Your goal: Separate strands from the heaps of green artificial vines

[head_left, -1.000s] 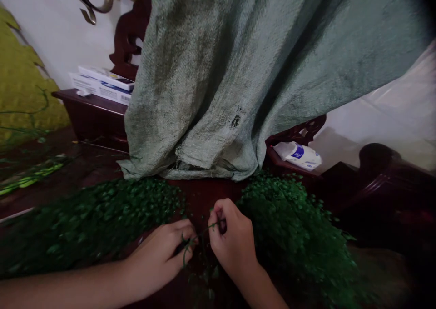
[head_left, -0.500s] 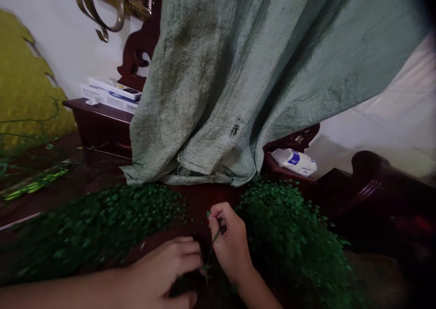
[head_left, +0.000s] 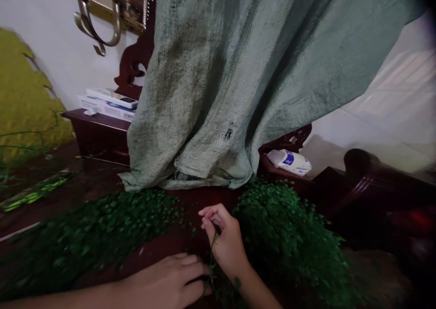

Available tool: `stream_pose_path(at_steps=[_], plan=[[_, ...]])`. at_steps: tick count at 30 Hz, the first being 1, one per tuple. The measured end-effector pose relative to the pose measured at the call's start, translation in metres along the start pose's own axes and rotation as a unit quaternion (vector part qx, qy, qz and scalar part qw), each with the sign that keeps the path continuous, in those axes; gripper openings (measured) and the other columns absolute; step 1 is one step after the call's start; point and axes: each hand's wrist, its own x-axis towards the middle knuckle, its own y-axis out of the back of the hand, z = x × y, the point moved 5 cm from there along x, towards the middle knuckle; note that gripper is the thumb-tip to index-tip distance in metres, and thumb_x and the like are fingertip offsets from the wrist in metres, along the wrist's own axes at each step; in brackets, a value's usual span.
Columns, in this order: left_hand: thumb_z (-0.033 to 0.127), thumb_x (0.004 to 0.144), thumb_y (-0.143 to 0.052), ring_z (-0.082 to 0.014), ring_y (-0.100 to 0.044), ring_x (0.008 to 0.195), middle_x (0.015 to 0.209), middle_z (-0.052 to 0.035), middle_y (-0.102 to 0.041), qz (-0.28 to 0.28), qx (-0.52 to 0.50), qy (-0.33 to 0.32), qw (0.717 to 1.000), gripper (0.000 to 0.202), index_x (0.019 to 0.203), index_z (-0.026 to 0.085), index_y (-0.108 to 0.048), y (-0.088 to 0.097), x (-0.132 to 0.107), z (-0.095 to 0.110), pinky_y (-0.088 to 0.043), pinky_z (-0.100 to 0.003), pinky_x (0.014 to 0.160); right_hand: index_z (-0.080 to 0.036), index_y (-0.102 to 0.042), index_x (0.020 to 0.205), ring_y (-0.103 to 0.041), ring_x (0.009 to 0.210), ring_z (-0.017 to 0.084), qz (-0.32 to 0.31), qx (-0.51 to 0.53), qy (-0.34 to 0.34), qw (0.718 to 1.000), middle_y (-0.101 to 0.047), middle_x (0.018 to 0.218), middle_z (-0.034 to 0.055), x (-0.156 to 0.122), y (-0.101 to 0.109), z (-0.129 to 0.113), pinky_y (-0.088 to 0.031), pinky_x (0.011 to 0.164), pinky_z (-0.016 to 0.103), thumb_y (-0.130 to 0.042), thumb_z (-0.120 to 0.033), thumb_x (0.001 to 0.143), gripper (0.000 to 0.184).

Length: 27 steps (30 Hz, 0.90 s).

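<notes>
A thin green plant stem [head_left: 211,260] with small leaves hangs between my two hands. My left hand [head_left: 177,277] is low, palm down, with thumb and fingers closed at the stem's lower part; its exact grip is partly hidden. Above and to the right, my right hand [head_left: 226,243] has its thumb and index finger slightly parted, while the stem's upper end runs into its curled fingers. To the left lies a long heap of small-leaved greenery [head_left: 112,227]. A second, bushy heap [head_left: 289,236] is just right of my right hand.
A grey-green woven sack [head_left: 218,95] drapes down behind the dark red wooden surface [head_left: 160,243]. Flat white boxes [head_left: 107,107] sit on a ledge at left, a tissue pack [head_left: 291,161] at right. A yellow mat [head_left: 27,86] leans on the wall.
My right thumb and index finger have parted, and the green bit at their tips is gone. My left thumb has closed toward its fingers at the stem. The view has tilted slightly up.
</notes>
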Motion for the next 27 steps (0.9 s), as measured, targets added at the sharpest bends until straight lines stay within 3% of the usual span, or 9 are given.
stream_pose_path(at_steps=[5,8,11,13,16,19,24,27], plan=[[0.022,0.092,-0.046,-0.0297,-0.049,0.128,0.134,-0.0118,-0.059,-0.007,0.014,0.006,1.000,0.038,0.128,0.018,-0.056,-0.028,0.000,-0.021,-0.036,-0.045,0.110,-0.018,-0.054,0.082,-0.057,0.070,0.013,0.020,-0.018,0.045,0.999,-0.064,0.087,0.0046,0.000,0.000,-0.003,-0.048,0.068,0.026,-0.047,-0.017,0.085,0.007],[0.025,0.087,-0.054,-0.0347,-0.041,0.134,0.145,-0.0152,-0.047,-0.021,0.042,-0.001,0.999,0.048,0.134,0.017,-0.051,-0.038,0.002,-0.030,-0.033,-0.052,0.111,-0.019,-0.054,0.085,-0.056,0.067,0.013,0.064,-0.009,0.032,0.997,-0.061,0.081,0.0032,0.001,0.003,0.000,-0.048,0.066,0.026,-0.042,-0.024,0.090,0.015],[0.035,0.083,-0.061,-0.0362,-0.033,0.138,0.153,-0.0194,-0.033,-0.059,0.038,0.029,0.997,0.070,0.145,0.015,-0.036,-0.029,0.002,-0.027,-0.033,-0.052,0.111,-0.019,-0.055,0.083,-0.055,0.064,0.013,0.084,0.062,-0.008,0.995,-0.058,0.073,0.0013,0.005,0.006,0.006,-0.047,0.061,0.025,-0.041,-0.030,0.090,0.019],[0.032,0.081,-0.062,-0.0340,-0.029,0.140,0.155,-0.0185,-0.027,-0.079,0.033,0.081,0.993,0.074,0.147,0.016,-0.032,-0.016,0.003,-0.019,-0.033,-0.051,0.111,-0.019,-0.053,0.079,-0.055,0.061,0.013,0.087,0.128,-0.039,0.987,-0.057,0.072,0.0008,0.009,0.008,0.012,-0.046,0.058,0.024,-0.045,-0.031,0.085,0.016],[0.018,0.076,-0.061,-0.0321,-0.022,0.143,0.156,-0.0184,-0.022,-0.114,0.021,0.154,0.981,0.072,0.144,0.012,-0.039,-0.002,0.009,-0.005,-0.029,-0.049,0.113,-0.019,-0.051,0.076,-0.054,0.057,0.012,0.108,0.190,-0.055,0.974,-0.057,0.073,0.0009,0.015,0.013,0.019,-0.044,0.054,0.024,-0.050,-0.032,0.079,0.014],[0.010,0.068,-0.058,-0.0337,-0.023,0.142,0.154,-0.0198,-0.028,-0.147,0.007,0.192,0.970,0.068,0.135,0.009,-0.051,-0.005,0.022,0.001,-0.028,-0.050,0.113,-0.019,-0.051,0.077,-0.054,0.058,0.012,0.129,0.207,-0.032,0.969,-0.057,0.074,0.0005,0.018,0.018,0.019,-0.043,0.055,0.024,-0.050,-0.034,0.080,0.015],[0.013,0.067,-0.059,-0.0361,-0.024,0.142,0.155,-0.0207,-0.027,-0.072,0.035,0.176,0.981,0.069,0.135,0.007,-0.049,-0.024,0.049,-0.016,-0.029,-0.050,0.114,-0.020,-0.050,0.077,-0.054,0.059,0.012,0.150,0.198,-0.019,0.968,-0.057,0.074,0.0005,0.017,0.026,0.010,-0.044,0.056,0.024,-0.048,-0.033,0.081,0.014],[0.010,0.073,-0.054,-0.0303,-0.024,0.143,0.155,-0.0130,-0.032,-0.018,0.095,0.111,0.989,0.064,0.136,0.014,-0.048,-0.027,0.059,-0.025,-0.022,-0.049,0.117,-0.019,-0.051,0.077,-0.053,0.062,0.013,0.171,0.172,-0.005,0.970,-0.055,0.072,-0.0002,0.015,0.033,0.007,-0.044,0.059,0.025,-0.047,-0.034,0.083,0.016]])
